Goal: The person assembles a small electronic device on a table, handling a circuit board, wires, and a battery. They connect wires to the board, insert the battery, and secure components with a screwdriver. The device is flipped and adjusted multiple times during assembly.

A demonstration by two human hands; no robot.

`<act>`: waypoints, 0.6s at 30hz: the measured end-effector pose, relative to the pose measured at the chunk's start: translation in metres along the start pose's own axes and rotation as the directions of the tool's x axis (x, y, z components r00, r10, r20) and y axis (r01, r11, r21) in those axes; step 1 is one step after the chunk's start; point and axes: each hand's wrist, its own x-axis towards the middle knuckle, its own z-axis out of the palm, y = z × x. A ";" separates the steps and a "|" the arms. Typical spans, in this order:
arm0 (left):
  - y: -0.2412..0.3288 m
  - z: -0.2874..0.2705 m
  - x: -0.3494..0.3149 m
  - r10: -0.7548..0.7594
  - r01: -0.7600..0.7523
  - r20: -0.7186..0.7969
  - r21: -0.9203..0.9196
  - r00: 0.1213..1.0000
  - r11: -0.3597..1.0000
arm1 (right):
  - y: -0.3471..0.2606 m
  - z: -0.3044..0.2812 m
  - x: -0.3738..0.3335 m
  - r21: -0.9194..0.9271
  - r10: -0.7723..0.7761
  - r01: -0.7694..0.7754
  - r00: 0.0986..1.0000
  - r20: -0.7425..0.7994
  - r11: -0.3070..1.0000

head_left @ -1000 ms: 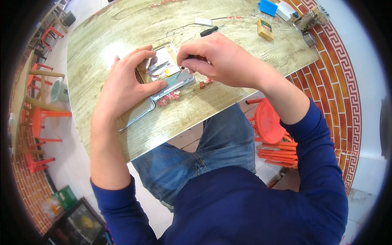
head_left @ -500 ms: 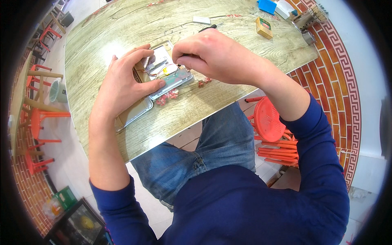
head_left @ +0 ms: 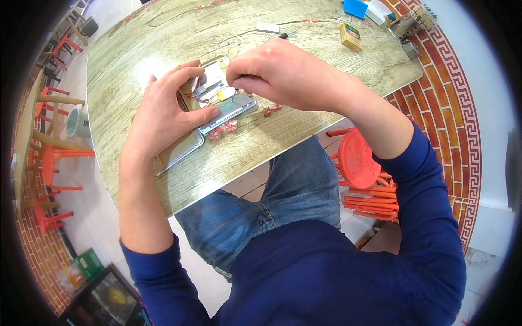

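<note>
An opened flat electronic device [head_left: 240,108] lies on the table in front of me, showing a green circuit board, a pale battery-like block and thin red and dark wires. My left hand [head_left: 163,106] straddles its casing, thumb pressed on the near edge by the board and fingers curled over the far side. Beneath that hand a light shell half [head_left: 180,154] sticks out toward me. Above the board, my right hand [head_left: 272,76] is closed in a pinch on a thin dark tool [head_left: 235,93]; only its lower end shows, pointing down at the board.
A screwdriver [head_left: 285,36] and a white flat block [head_left: 267,27] lie beyond my right hand. Farther right are a yellow box [head_left: 352,37], a blue object [head_left: 355,8] and a metal holder [head_left: 409,26]. Red stools [head_left: 360,163] stand below the table's right side.
My right hand has shifted slightly left, and more of the screwdriver behind it is covered. My left hand and the device have stayed in place.
</note>
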 end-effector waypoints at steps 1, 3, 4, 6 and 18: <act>0.000 0.000 0.000 0.003 -0.003 0.000 0.002 1.000 1.000 | 0.000 0.000 0.000 -0.032 0.008 -0.007 1.000 0.021 0.999; 0.001 0.000 0.000 0.002 -0.002 0.006 0.004 1.000 1.000 | 0.000 0.000 0.001 -0.095 0.025 -0.019 0.998 0.062 0.995; 0.001 -0.001 0.000 -0.002 0.002 0.012 0.004 1.000 1.000 | 0.000 0.000 0.001 -0.099 0.023 -0.016 0.997 0.068 0.995; 0.001 -0.001 0.000 -0.007 0.007 0.020 -0.002 1.000 1.000 | 0.000 0.000 0.001 -0.110 0.015 -0.006 0.997 0.081 0.994; -0.001 -0.001 0.000 -0.001 0.001 0.014 -0.002 1.000 1.000 | -0.003 -0.001 0.005 -0.133 -0.013 0.029 0.993 0.120 0.991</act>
